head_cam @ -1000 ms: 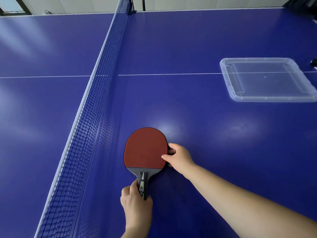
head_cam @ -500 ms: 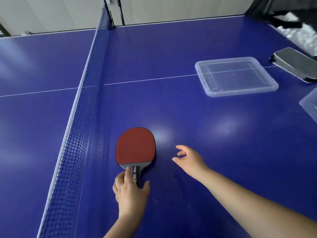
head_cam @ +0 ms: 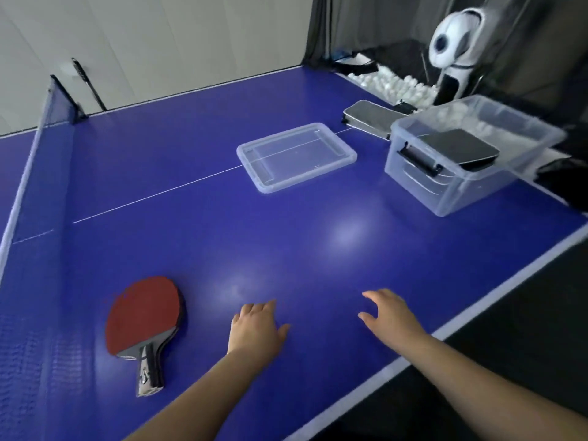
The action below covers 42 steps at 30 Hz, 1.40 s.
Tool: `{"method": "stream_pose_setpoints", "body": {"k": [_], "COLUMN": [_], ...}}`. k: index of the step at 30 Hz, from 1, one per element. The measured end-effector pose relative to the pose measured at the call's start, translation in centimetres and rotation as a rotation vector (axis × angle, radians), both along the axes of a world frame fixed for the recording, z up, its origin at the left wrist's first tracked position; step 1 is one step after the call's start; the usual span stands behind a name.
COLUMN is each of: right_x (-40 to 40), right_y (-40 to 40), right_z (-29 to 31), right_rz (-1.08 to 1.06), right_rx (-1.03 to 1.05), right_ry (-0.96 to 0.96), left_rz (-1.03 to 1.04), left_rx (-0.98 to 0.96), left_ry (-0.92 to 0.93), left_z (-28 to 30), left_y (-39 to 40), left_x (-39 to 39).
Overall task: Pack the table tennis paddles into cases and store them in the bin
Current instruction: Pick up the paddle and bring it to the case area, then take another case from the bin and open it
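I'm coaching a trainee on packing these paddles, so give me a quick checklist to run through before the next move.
1. Both hands free: ok. The left hand and right hand hold nothing.
2. Paddles ready to pick: ok. The red paddle lies flat by the net, on at least one more beneath.
3. Empty case available: cannot tell. A grey case lies behind the bin; its contents are hidden.
4. Bin open: ok. The clear bin has no lid; the lid lies beside it.
5. Room in bin: ok. A dark case sits on top, tilted.
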State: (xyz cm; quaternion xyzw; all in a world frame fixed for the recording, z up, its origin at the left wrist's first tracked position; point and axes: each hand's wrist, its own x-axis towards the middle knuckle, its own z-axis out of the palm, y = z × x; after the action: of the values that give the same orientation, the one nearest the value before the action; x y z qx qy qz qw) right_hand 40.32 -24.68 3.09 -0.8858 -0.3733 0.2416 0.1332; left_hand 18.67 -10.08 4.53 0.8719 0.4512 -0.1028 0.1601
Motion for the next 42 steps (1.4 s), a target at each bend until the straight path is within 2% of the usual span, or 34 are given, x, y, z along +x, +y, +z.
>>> {"method": "stream_pose_setpoints", "body": {"k": [12, 18, 24, 30, 34, 42], "right_x": [13.2, 18.1, 24.7, 32.9, 36.8, 44.7], "right_y": [-15.8, -19.1, -19.2, -16.8, -14.9, -8.8], "right_z": [2.2, 2.6, 2.0, 2.2, 2.7, 6.7], "right_rz": [-0.169, -0.253, -0.263, -0.300, -0.320, -0.334], "right_rx": [-0.025, -0.055, -0.047, -0.005, 0.047, 0.425], "right_ry": [-0.060, -0.053, -0.028, -0.020, -0.012, -0.145], "left_rz": [-0.174, -0.301, -0.316, -0.256, -0.145, 0.160], "left_rx": [-0.034, -0.025, -0.045, -0.064, -0.101, -0.142], "left_ry": [0.076, 0.079, 0.055, 0.003, -0.046, -0.293], "left_z": [-0.9, -0.3, -1.0, -1.6, -1.6, 0.1], "left_y": [-11.8, -15.4, -14.4, -10.4, -7.6, -2.0], "left_x": [16.9, 23.8, 30.9, 38.5, 42.0, 46.4]}}
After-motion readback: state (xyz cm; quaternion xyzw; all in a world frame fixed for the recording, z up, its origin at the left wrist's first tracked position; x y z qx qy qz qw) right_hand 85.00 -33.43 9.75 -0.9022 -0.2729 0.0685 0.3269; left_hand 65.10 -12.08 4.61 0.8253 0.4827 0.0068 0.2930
